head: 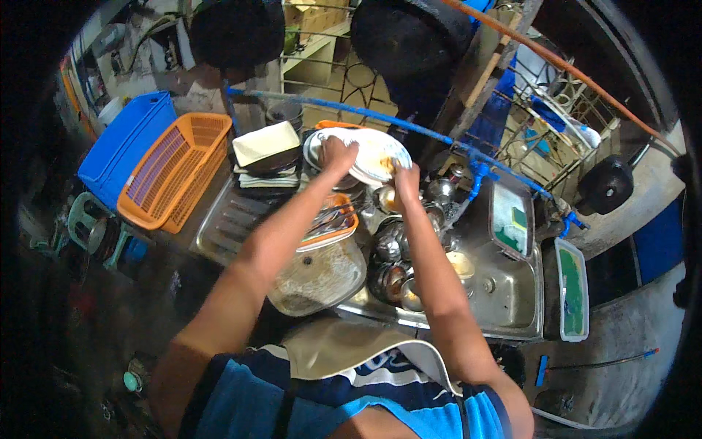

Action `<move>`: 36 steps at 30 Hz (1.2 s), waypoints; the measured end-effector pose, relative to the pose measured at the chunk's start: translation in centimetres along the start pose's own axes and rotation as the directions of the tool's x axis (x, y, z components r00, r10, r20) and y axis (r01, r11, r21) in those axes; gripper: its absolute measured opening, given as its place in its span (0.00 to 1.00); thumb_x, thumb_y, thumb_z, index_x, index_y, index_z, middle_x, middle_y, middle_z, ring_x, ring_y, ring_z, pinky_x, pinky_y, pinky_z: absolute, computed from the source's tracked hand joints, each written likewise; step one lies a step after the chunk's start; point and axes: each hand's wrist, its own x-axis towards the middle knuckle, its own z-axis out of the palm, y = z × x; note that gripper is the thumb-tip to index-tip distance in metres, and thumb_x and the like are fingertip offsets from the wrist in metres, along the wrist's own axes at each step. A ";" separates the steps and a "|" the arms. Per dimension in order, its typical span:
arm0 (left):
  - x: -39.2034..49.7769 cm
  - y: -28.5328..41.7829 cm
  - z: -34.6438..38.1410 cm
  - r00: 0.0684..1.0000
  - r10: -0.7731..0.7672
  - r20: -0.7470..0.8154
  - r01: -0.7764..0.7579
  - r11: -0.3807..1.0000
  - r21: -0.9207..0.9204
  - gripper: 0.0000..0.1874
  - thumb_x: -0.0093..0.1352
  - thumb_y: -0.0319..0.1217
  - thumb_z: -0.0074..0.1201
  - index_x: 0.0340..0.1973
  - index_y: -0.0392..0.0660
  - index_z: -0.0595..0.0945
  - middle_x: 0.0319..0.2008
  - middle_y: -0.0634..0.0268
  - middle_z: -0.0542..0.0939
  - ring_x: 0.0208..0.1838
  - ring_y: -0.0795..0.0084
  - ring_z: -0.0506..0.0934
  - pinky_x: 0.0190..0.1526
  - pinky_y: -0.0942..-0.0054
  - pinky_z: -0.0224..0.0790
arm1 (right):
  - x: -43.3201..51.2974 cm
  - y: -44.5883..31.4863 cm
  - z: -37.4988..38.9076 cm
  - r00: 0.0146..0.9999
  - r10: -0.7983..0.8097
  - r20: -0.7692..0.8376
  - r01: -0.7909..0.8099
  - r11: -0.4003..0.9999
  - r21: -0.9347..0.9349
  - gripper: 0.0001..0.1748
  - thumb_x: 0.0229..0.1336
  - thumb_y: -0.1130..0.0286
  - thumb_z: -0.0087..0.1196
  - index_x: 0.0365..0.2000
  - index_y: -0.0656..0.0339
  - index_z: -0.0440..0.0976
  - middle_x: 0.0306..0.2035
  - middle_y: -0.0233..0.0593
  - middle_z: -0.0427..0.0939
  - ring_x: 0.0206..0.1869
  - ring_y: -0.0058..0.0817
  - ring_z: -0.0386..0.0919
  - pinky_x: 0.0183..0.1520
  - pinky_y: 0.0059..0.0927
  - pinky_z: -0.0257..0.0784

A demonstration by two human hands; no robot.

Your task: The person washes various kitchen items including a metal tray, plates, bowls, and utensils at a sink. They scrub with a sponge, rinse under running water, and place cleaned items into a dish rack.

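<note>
My right hand (406, 181) grips the near right edge of a white oval plate (375, 151) that has a patterned rim and brown food residue. My left hand (337, 155) is at the plate's left side, over smaller stacked plates (313, 149); whether its fingers hold either is unclear. Below my hands, an orange-rimmed basket (352, 224) contains metal cutlery. To its right, metal bowls and pots (389, 247) are heaped by the sink. A cream rectangular dish (267, 144) tops a stack of dishes to the left.
An orange plastic basket (181, 164) and a blue crate (123, 148) stand left. The steel sink (510, 307) lies right, beside two tubs of sudsy water (507, 219) and green liquid (573, 291). A blue pipe (351, 110) crosses behind the dishes.
</note>
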 end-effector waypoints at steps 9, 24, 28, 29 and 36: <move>2.5 -7.4 -7.2 0.998 0.049 -0.035 -0.045 0.995 0.091 0.28 0.69 0.48 0.57 0.50 0.32 0.82 0.58 0.36 0.76 0.66 0.42 0.69 0.68 0.51 0.59 | 0.4 1.2 6.7 0.972 -0.225 0.061 0.229 0.871 -0.435 0.24 0.70 0.57 0.47 0.50 0.68 0.78 0.50 0.64 0.80 0.54 0.57 0.77 0.59 0.50 0.68; -13.0 -22.0 -6.0 0.998 0.058 -0.012 -0.056 0.988 0.143 0.11 0.67 0.30 0.58 0.38 0.34 0.78 0.37 0.42 0.81 0.45 0.38 0.79 0.46 0.46 0.70 | -18.4 6.7 10.1 0.436 -0.200 0.877 0.893 0.217 -0.394 0.14 0.55 0.67 0.62 0.41 0.64 0.79 0.40 0.47 0.79 0.50 0.48 0.76 0.57 0.49 0.69; -14.0 -21.2 -6.9 0.992 0.106 -0.068 -0.101 0.993 0.066 0.08 0.67 0.26 0.55 0.35 0.35 0.74 0.36 0.40 0.78 0.45 0.35 0.76 0.46 0.41 0.67 | -17.4 6.9 9.2 0.485 -0.167 0.859 0.788 0.509 -0.346 0.07 0.60 0.74 0.59 0.37 0.67 0.77 0.35 0.49 0.77 0.45 0.50 0.74 0.51 0.47 0.70; -14.4 -21.4 -7.5 0.996 0.074 -0.045 -0.071 0.995 0.066 0.07 0.68 0.26 0.54 0.35 0.35 0.74 0.35 0.40 0.78 0.44 0.35 0.76 0.46 0.41 0.67 | -17.7 5.0 9.6 0.527 -0.142 0.838 0.698 0.635 -0.331 0.04 0.62 0.77 0.56 0.36 0.68 0.76 0.35 0.49 0.76 0.43 0.49 0.75 0.49 0.43 0.71; -14.4 -20.5 -11.1 0.984 0.176 0.037 -0.176 0.984 -0.011 0.06 0.70 0.26 0.52 0.36 0.35 0.74 0.36 0.46 0.76 0.43 0.38 0.76 0.46 0.46 0.67 | -16.2 -5.6 5.9 0.950 -0.151 0.273 0.244 0.906 -0.346 0.10 0.68 0.68 0.61 0.42 0.65 0.80 0.30 0.28 0.76 0.31 0.18 0.68 0.34 0.27 0.66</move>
